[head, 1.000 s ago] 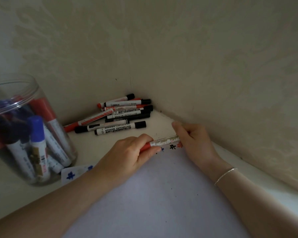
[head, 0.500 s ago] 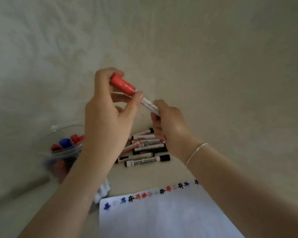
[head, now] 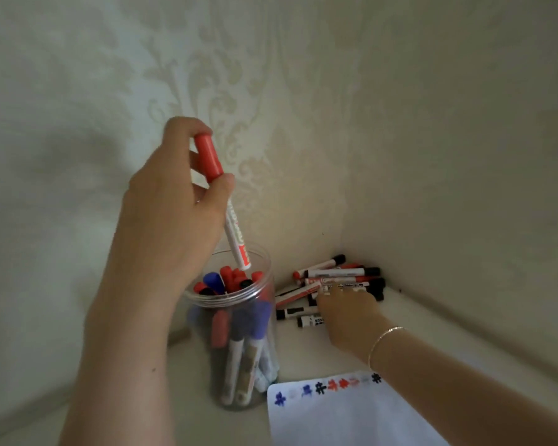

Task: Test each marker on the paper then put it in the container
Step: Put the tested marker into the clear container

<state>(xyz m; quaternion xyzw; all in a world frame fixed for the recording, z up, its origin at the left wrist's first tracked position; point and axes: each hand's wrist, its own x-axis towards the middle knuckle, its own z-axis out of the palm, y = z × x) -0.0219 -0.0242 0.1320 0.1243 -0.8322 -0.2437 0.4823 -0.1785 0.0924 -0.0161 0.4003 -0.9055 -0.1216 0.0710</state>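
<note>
Since a moment ago our left hand carried the red marker over the container, gripping it near-upright, cap up; our right hand reaches, fingers spread, onto the marker pile.

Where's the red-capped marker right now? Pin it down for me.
In the head view, the red-capped marker is left of centre, held cap-up in the left hand, its lower end just over the rim of the clear container of markers.
</note>
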